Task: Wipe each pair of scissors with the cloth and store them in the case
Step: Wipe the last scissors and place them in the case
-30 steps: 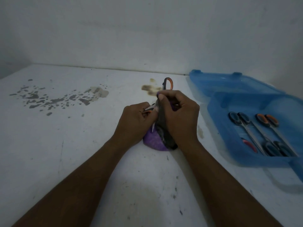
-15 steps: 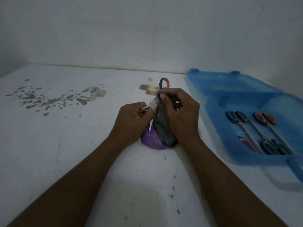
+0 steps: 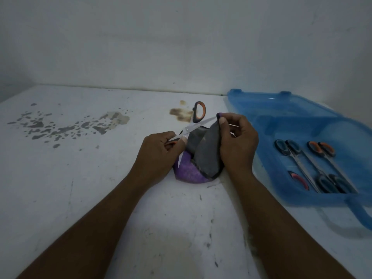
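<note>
An open pair of scissors with orange and black handles is held over the table's middle. My left hand grips one handle, and the other handle loop sticks up behind. My right hand pinches a grey and purple cloth around the tip of one blade; the cloth hangs down onto the table. The second blade points down beside my left hand. At the right lies the open blue plastic case with several scissors inside.
The white table has dark paint chips at the far left and a brown stain behind the scissors. A white wall runs along the table's back edge. The case's handle reaches toward the front right.
My right hand has slid the cloth outward along the blade to its tip, baring more of the blade and the pivot. The left hand kept its grip on the handle.
</note>
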